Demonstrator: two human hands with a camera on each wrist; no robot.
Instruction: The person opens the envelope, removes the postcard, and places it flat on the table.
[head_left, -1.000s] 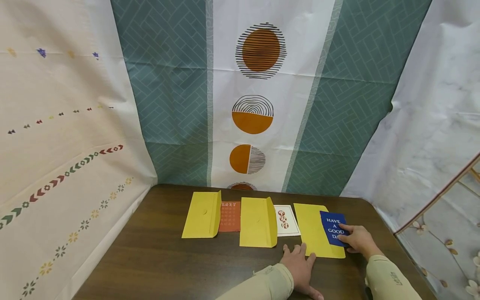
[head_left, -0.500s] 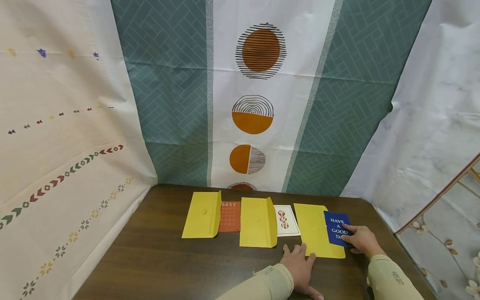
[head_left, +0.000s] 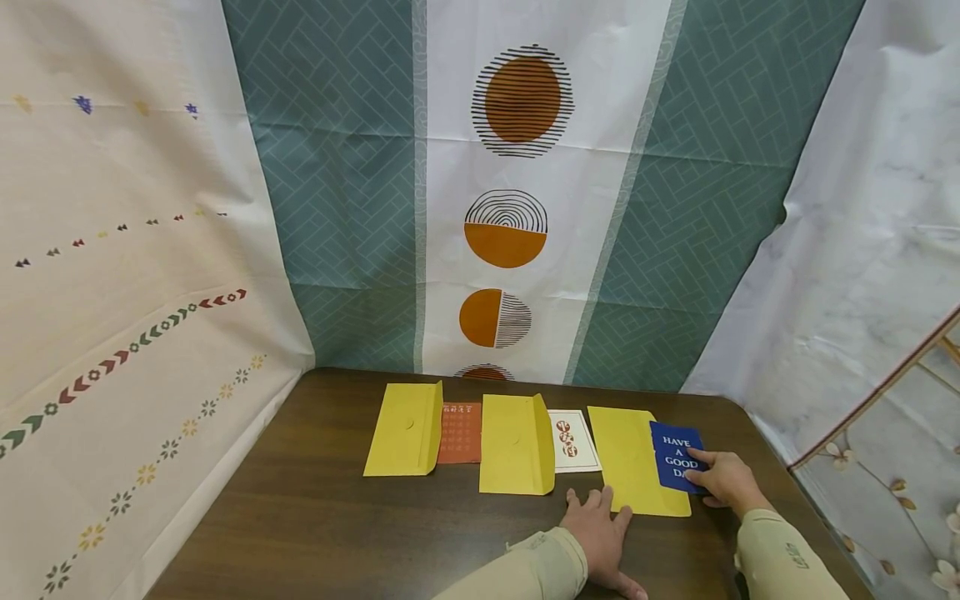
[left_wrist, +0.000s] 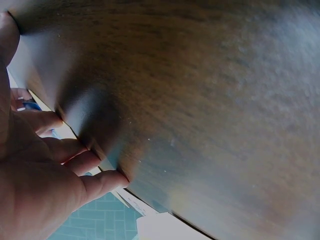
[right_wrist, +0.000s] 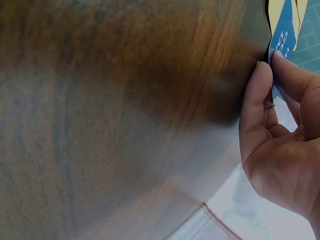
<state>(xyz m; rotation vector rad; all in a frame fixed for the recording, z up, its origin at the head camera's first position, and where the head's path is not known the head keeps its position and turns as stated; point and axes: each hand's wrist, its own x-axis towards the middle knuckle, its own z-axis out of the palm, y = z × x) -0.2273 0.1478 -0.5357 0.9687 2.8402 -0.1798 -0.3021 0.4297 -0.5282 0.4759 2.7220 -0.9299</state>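
My right hand [head_left: 731,482] pinches the lower right edge of a blue card [head_left: 675,446] lettered "HAVE A GOOD DAY", its last letter hidden by the thumb. The card's left edge overlaps the right side of a yellow envelope [head_left: 626,467]. In the right wrist view, thumb and fingers grip the blue card [right_wrist: 283,37] from both sides. My left hand [head_left: 596,533] lies with spread fingers at the lower left edge of that envelope, fingertips on the table. The left wrist view shows the left hand [left_wrist: 55,175] with its fingertips touching the wood.
Farther left on the dark wooden table [head_left: 337,533] lie two more yellow envelopes [head_left: 513,450]. A red card [head_left: 460,433] sticks out beside the leftmost envelope [head_left: 401,429], and a white card [head_left: 573,442] beside the middle one. Patterned cloth [head_left: 345,208] hangs behind the table.
The blue card, gripped by my right hand, has slid slightly right, so it covers less of the yellow envelope. My left hand has stayed in place.
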